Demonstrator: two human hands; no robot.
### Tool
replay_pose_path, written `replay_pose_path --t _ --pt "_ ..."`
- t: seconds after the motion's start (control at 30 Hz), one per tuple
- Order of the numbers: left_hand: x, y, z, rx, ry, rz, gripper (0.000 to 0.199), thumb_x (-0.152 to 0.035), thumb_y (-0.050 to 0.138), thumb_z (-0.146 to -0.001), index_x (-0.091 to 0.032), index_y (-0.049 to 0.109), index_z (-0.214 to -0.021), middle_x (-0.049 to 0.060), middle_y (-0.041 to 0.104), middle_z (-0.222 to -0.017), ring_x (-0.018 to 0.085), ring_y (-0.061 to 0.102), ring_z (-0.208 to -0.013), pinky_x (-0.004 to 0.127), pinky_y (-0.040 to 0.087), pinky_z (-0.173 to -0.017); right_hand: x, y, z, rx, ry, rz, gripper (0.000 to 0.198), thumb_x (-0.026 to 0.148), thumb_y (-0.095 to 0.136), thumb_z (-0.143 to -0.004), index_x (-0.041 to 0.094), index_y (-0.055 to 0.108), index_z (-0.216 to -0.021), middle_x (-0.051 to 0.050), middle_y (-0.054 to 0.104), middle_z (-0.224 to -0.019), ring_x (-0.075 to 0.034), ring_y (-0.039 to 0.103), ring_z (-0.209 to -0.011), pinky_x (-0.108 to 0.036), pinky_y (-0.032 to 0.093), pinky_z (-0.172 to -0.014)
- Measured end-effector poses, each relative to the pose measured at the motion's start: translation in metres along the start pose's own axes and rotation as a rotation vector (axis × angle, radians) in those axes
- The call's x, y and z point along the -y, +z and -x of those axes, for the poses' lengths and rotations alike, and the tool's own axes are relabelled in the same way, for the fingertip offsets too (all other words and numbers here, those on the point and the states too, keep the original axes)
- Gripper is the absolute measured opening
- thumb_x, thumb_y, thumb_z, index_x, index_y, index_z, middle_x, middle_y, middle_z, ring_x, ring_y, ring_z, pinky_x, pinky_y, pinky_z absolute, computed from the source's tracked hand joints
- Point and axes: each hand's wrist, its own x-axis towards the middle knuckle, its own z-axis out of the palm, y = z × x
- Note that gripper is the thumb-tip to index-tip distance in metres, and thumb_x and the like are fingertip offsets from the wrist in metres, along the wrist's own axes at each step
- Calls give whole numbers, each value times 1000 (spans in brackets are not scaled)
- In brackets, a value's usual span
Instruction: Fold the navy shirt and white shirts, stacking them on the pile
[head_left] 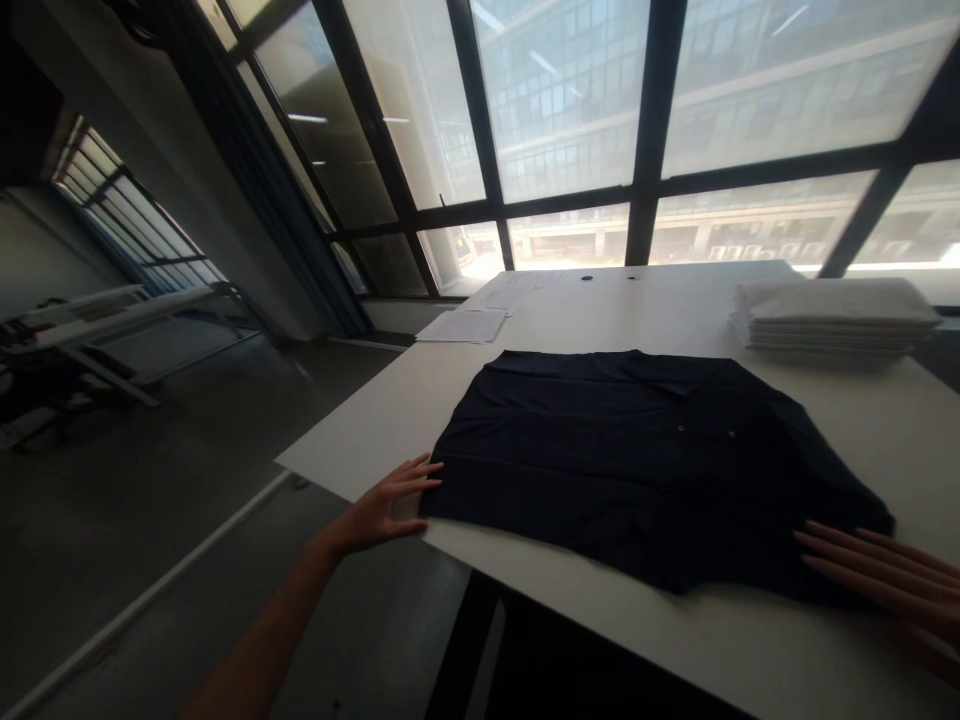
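Observation:
A dark navy garment (585, 450), which looks like a shirt or jacket with two small buttons or snaps, lies spread flat on the white table (360, 410). At its left end, my left hand (394, 503) has its fingers apart, and the fingertips touch the cloth edge. My right hand (885, 570) rests with fingers stretched out over the garment's near right part; the frame's edge cuts off some of this hand. Neither hand grips the cloth.
A stack of folded white cloth (832, 318) stands at the table's back right. Papers (461, 325) lie at the far left edge. Large windows (562, 100) rise behind the table. Another table frame (127, 325) stands off to the left.

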Motion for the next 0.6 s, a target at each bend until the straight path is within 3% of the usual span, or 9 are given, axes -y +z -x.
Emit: replay_pose_path --t 0.1,0.23,0.33,0.47,0.53,0.6 --pt "-1 2 -2 -70 90 -83 41 -21 64 -92 -25 66 -132 8 61 -143 27 43 -144 50 38 -119 -4 -2 -2 106 -173 78 65 28 51 -88 48 45 -150 1 60 -142 -26 61 -125 -43 60 -95" --pt "2 7 -11 -154 134 -108 51 -4 51 -87 -27 69 -128 4 69 -131 22 61 -127 42 48 -111 -1 -6 -8 51 -145 47 62 29 54 -90 51 47 -147 0 64 -137 -26 64 -121 -40 63 -90" --pt "7 8 -20 -238 140 38 35 -7 50 -90 -25 76 -106 5 74 -118 20 68 -115 36 56 -101 10 -11 -17 -27 -100 -79 57 29 62 -87 52 57 -139 -2 71 -127 -27 70 -112 -39 65 -85" --pt "8 -2 -42 -306 13 293 16 -28 60 -94 -20 75 -96 9 75 -114 24 70 -109 39 55 -99 23 -22 -38 -144 119 -262 33 39 68 -85 47 74 -117 -3 76 -115 -29 75 -98 -39 65 -82" --pt "7 -8 -58 -360 -89 372 25 -39 61 -95 -18 74 -95 9 77 -106 25 71 -102 38 55 -94 27 -30 -54 -194 267 -279 23 47 67 -84 41 78 -103 -3 78 -107 -29 76 -94 -40 64 -82" --pt "8 -12 -79 -442 -191 409 35 -49 63 -92 -16 74 -91 8 77 -92 25 71 -88 35 57 -82 28 -37 -73 -214 417 -253 27 56 68 -80 35 80 -93 -4 80 -97 -30 76 -89 -39 62 -76"
